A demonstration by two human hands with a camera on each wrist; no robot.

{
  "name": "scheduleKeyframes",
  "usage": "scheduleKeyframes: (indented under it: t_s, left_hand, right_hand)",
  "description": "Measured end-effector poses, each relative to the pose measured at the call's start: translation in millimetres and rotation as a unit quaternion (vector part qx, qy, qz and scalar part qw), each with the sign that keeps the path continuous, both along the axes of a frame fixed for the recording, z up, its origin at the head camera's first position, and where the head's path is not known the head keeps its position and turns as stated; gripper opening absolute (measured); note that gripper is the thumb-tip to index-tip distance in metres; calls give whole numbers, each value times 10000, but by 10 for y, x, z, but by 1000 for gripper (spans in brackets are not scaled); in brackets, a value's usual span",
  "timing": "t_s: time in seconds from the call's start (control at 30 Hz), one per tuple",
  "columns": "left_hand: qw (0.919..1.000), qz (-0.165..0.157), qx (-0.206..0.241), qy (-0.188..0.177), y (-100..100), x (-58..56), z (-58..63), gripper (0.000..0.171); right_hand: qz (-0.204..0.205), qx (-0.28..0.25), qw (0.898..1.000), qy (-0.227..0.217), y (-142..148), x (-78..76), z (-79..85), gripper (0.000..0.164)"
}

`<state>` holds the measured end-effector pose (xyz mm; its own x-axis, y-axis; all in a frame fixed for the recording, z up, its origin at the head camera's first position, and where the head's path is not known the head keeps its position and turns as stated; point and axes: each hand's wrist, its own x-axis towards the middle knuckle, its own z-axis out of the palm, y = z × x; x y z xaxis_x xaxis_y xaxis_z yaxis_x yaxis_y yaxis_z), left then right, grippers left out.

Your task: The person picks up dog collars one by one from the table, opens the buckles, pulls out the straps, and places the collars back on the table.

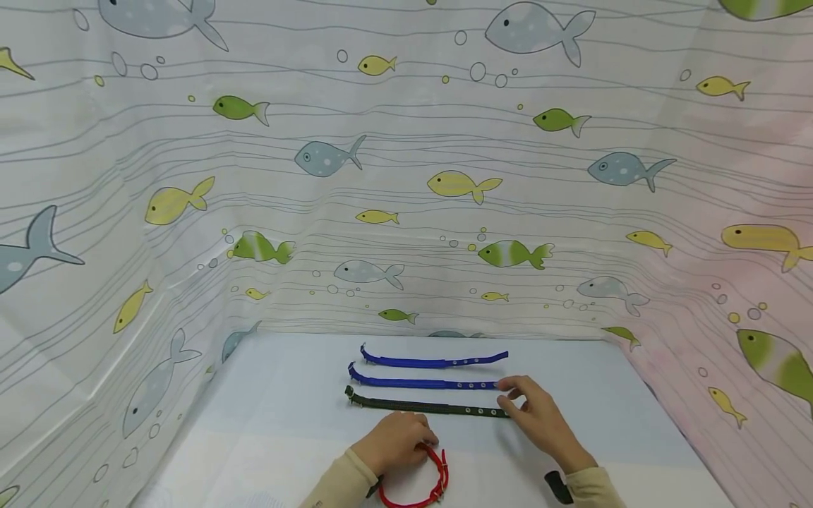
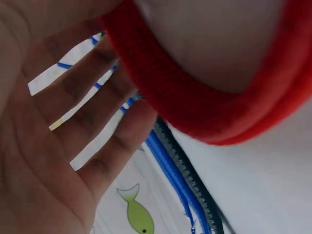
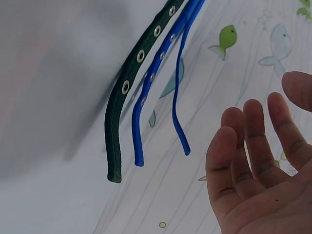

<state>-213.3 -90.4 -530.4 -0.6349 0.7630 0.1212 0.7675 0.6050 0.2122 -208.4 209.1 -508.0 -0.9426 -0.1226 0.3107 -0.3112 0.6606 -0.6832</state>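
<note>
My left hand (image 1: 396,443) holds a red collar (image 1: 442,474), buckled into a ring, by its far left side. In the left wrist view the red collar (image 2: 195,112) fills the upper right, beside the spread fingers. My right hand (image 1: 538,416) hovers with parted fingers by the right ends of the collars laid out flat. These are a dark green collar (image 1: 419,406) nearest me and two blue collars, a middle one (image 1: 406,384) and a far one (image 1: 406,363). In the right wrist view that hand (image 3: 263,180) holds nothing; the green collar's eyelets (image 3: 126,87) show.
The collars lie on a white table (image 1: 267,395), buckles to the left and punched ends to the right. A fish-patterned sheet (image 1: 406,233) rises behind the table and along both sides. A black band (image 1: 559,487) is at the right wrist.
</note>
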Motion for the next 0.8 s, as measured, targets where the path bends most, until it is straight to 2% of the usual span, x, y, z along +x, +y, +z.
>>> scheduleKeyframes:
  t_s: [0.17,0.33,0.43,0.6,0.7,0.8]
  left_hand:
    - [9999,-92,58,90,-1,-9,-30,13]
    - [9988,2,273,411,-45,-11,-20,11]
    - [9974,204,523,446,-77,-11,31,11]
    - [9919,737,1032,115,-109,-31,115,13]
    - [9839,1068,1429,-66,-132,-39,145,16]
    - [9738,1316,1852,-63,-156,-45,181,22]
  right_hand:
    - [87,-67,9999,-78,-41,22,-9,22]
    - [170,-89,9996,-220,-89,28,-29,22]
    - [296,-143,9991,-285,-132,43,-40,20]
    - [602,-122,9969,-484,-230,81,-34,28]
    - [783,-55,9949,-641,-300,99,-13,36]
    - [927,6,9931,-719,-374,99,31,40]
